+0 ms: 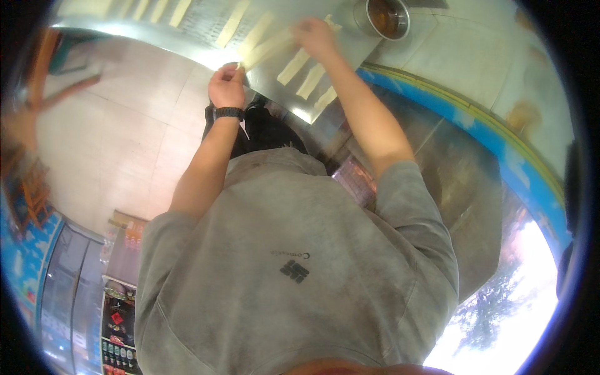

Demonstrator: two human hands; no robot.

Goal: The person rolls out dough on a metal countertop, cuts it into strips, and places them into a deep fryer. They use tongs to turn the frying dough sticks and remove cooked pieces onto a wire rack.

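A pale, flat strip of what looks like dough stretches between my two hands above a shiny metal tabletop. Its near end is pinched in the fingers of my left hand, just off the table's near edge; a black watch is on that wrist. At the far end, my right hand grips the strip, blurred by motion. More strips lie spaced apart on the metal: one strip and another sit below my right hand, and several, such as this strip, lie farther left.
A round metal pot with brown liquid stands right of the tabletop, on a pale tiled surface. A blue and yellow edge curves along the right. Wooden furniture and a shelf with packaged goods are at left.
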